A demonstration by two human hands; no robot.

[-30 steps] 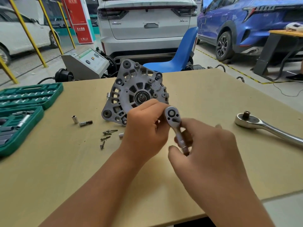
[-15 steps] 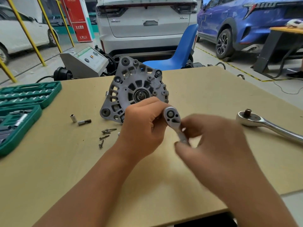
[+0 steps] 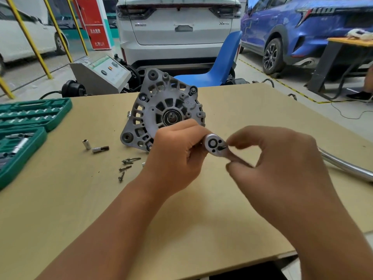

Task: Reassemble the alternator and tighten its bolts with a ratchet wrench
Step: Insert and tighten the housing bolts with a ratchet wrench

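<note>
The grey alternator (image 3: 161,110) stands upright on the tan table (image 3: 60,199), its bearing face toward me. In front of it I hold a small silver ratchet wrench (image 3: 214,145) above the table. My left hand (image 3: 177,156) grips the ratchet's head from the left side. My right hand (image 3: 282,168) pinches the wrench just below the head, thumb tip at the small switch lever; the handle is hidden under its fingers. Several loose bolts (image 3: 126,165) lie on the table left of my left hand.
A silver socket (image 3: 86,144) and a bit adapter (image 3: 100,148) lie left of the alternator. A green socket-set case (image 3: 26,128) stands open at the left edge. A larger ratchet handle (image 3: 347,165) lies at the right. A blue chair (image 3: 218,63) and cars stand behind.
My right hand has slid up the small ratchet's handle to its head, now with thumb and finger at the switch. The left hand keeps its hold. The view has shifted slightly.
</note>
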